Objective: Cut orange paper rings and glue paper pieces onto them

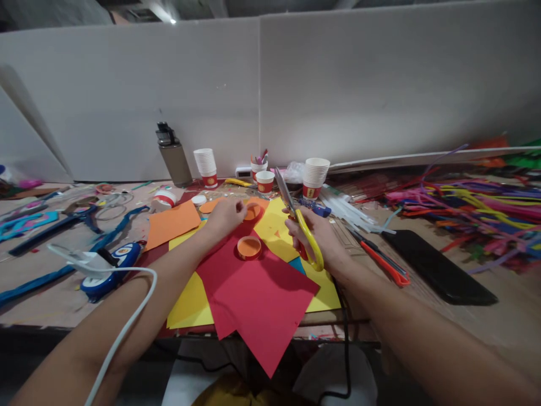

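My right hand (321, 234) grips a pair of scissors (310, 239) with yellow handles, its blades pointing up and away from me. My left hand (228, 217) is closed, fingers curled, beside a round orange piece (252, 212); whether anything is pinched in it is hidden. Between my hands, a round red-rimmed piece with an orange inside (249, 248) lies on red paper sheets (262, 299). Yellow paper (276, 228) lies under and beside the red. Left of my left hand are an orange sheet (173, 224) and an orange disc (209, 206).
Stacked paper cups (316, 172), another cup stack (205, 163) and a bottle (175, 160) stand along the back. A red-handled cutter (386, 262), a black phone (439, 268) and colourful pipe cleaners (477, 214) lie right. A blue tape dispenser (112, 270) and white cable (141, 310) are left.
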Available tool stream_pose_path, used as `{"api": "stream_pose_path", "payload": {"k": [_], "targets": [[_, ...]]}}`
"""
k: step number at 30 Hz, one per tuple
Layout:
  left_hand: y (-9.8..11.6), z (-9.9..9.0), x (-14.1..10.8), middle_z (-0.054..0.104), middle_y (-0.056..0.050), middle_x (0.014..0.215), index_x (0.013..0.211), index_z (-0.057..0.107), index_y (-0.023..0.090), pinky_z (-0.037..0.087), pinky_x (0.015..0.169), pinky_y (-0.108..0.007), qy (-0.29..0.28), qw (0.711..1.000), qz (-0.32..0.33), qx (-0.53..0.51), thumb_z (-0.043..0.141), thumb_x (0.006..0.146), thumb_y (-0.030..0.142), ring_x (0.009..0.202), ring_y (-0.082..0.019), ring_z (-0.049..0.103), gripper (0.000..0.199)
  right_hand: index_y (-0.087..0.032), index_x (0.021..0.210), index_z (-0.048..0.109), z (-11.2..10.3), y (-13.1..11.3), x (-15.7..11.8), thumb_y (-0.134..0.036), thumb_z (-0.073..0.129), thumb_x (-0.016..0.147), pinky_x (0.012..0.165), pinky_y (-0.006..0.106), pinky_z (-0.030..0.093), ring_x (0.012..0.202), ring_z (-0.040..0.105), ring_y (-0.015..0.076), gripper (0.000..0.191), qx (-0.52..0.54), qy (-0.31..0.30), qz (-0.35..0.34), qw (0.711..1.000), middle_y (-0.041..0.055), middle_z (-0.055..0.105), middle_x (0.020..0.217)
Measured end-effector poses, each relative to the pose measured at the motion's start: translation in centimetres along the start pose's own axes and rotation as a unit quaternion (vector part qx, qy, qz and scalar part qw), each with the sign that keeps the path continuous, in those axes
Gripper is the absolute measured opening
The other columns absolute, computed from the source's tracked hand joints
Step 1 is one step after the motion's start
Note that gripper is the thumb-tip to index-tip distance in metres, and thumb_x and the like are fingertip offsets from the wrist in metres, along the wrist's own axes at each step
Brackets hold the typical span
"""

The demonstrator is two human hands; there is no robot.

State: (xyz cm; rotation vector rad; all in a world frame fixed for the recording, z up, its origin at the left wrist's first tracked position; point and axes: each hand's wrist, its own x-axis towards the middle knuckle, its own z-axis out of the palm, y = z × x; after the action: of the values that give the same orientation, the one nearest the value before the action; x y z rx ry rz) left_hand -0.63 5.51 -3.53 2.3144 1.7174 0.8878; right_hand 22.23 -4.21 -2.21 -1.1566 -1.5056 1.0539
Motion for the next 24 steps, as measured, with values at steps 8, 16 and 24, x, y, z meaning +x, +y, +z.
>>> {"api": "stream_pose_path", "payload": {"k": [8,16,24], "targets": [[2.7,-1.0,-1.4,0.058,0.000,0.068,0.073,0.047,0.020,0.040,0.056,-0.026,0.048,0.976,-0.017,-0.213,0.049,0.084,0.024,0.057,-0.012,0.054,0.012,-0.028,0.117,0.055,0.4,-0.2,0.3,-0.044,0.072,0.075,0.068,0.033,0.059,0.070,0.054,0.0111,0.047,0.077,0.052,-0.069,0.993,-0.0018,0.051,0.090],[6.2,-1.9,-3.8,0.052,0.001,0.070,0.072,0.047,0.019,0.039,0.064,-0.027,0.075,0.980,0.131,-0.132,0.052,0.083,0.018,0.065,-0.013,0.047,0.012,-0.028,0.108,0.047,0.7,-0.6,0.4,-0.043,0.080,0.067,0.061,0.028,0.054,0.070,0.053,0.0114,0.055,0.154,0.089,-0.051,0.983,-0.0031,0.048,0.090],[7.7,-1.8,-4.7,0.060,-0.002,0.089,0.094,0.055,0.021,0.045,0.078,-0.025,0.070,0.888,0.017,-0.454,0.070,0.077,0.030,0.083,-0.014,0.058,0.024,-0.026,0.108,0.049,0.4,-0.3,0.3,-0.041,0.077,0.070,0.072,0.030,0.050,0.082,0.055,0.0149,0.050,0.118,0.083,-0.085,0.986,-0.0007,0.053,0.095]]}}
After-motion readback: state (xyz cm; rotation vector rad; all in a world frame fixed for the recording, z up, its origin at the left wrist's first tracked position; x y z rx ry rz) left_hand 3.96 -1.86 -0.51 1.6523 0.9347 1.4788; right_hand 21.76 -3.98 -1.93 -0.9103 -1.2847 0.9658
